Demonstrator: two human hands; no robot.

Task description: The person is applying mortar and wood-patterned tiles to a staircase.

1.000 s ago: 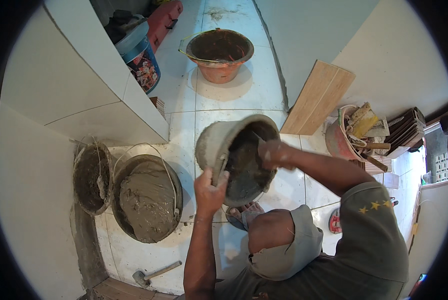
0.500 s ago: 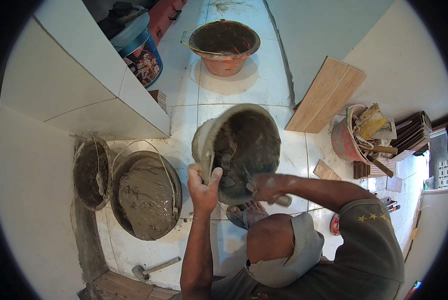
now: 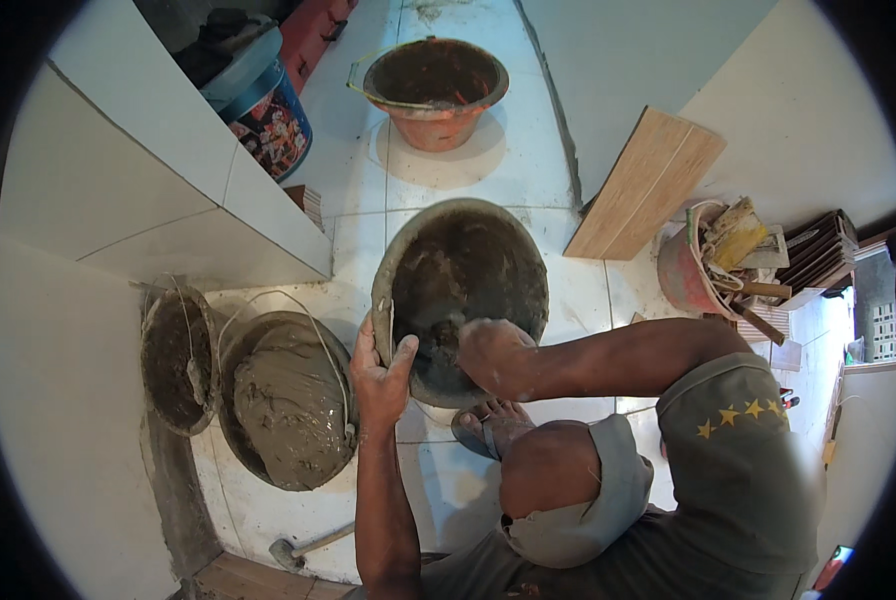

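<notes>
A mortar-caked bucket stands in front of me, its mouth tipped toward me and grey residue coating its inner wall. My left hand is closed on the near left rim, thumb outside. Inside the lower part of the bucket is my right hand, fingers curled in a fist. The trowel whose handle showed earlier is now hidden by that hand. Left of the bucket, a second bucket holds a heap of wet grey mortar. A smaller dirty bucket leans beside it.
An orange bucket with a wire handle stands ahead on the tiled floor. Wood-look planks lean at the right wall, near a tool-filled bucket. A hammer lies at lower left. My sandalled foot is just below the bucket.
My right hand has moved left and deeper into the bucket, and the trowel handle has gone out of sight. The bucket's mouth has turned more toward me. My left hand keeps its hold.
</notes>
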